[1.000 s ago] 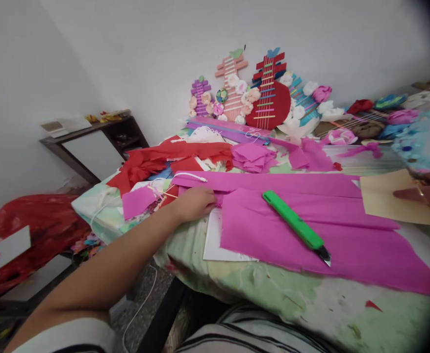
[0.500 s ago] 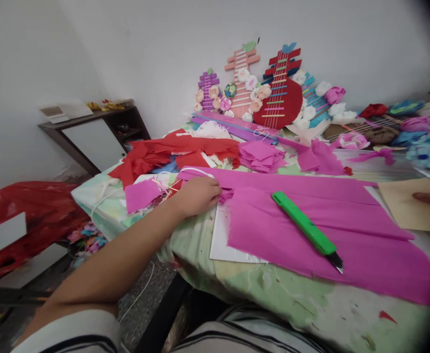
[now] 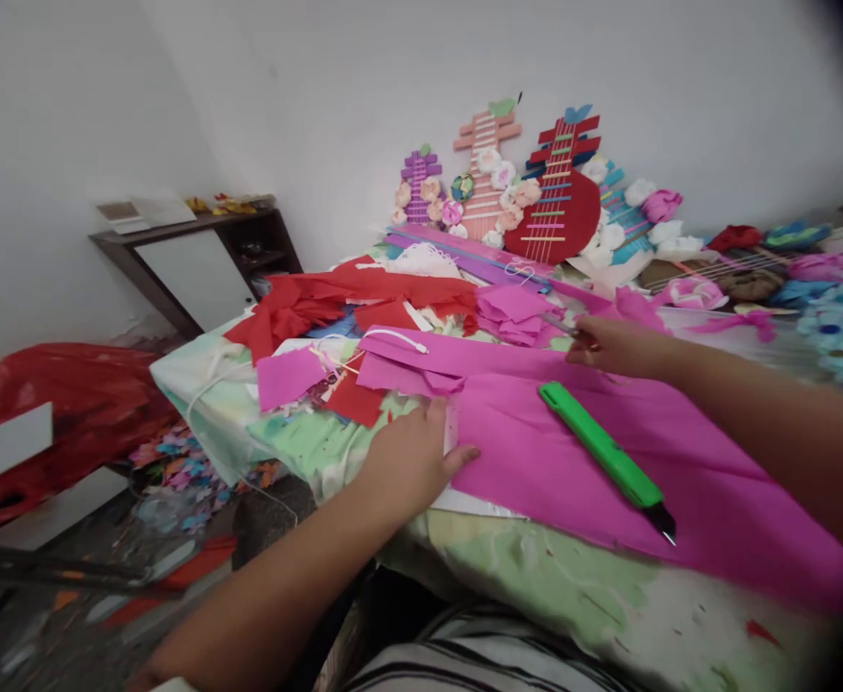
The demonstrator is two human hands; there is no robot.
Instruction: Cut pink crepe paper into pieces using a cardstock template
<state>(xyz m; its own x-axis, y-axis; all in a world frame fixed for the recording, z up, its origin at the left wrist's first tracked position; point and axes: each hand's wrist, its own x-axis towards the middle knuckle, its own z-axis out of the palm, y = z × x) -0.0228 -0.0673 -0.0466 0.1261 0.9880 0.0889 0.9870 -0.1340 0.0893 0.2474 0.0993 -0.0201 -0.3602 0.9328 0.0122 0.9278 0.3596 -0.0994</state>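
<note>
My left hand (image 3: 408, 459) lies at the left edge of a magenta crepe paper sheet (image 3: 514, 432), thumb spread onto the paper and fingers apart, holding nothing. My right hand (image 3: 608, 346) is above the far side of the sheet, its fingers closed around a thin grey tool (image 3: 559, 325) that points left; its kind is mostly hidden. Between me and that hand, a green utility knife (image 3: 601, 447) rests on the sheet with its blade out. A white board (image 3: 483, 503) peeks from under the paper. Red paper (image 3: 356, 396) and a folded magenta strip (image 3: 407, 370) lie beyond my left hand.
Paper guitars (image 3: 555, 216) with paper flowers lean on the wall. Crumpled red paper (image 3: 291, 312) and magenta scraps (image 3: 511, 312) cover the table's back. A white cable (image 3: 396, 333) crosses the strip. A cabinet (image 3: 186, 274) and a red plastic bag (image 3: 67, 413) are at left.
My left hand has come nearer and onto the sheet's left edge, off the folded strip. My right hand has moved in from the right edge to the sheet's far side. The knife stays on the sheet.
</note>
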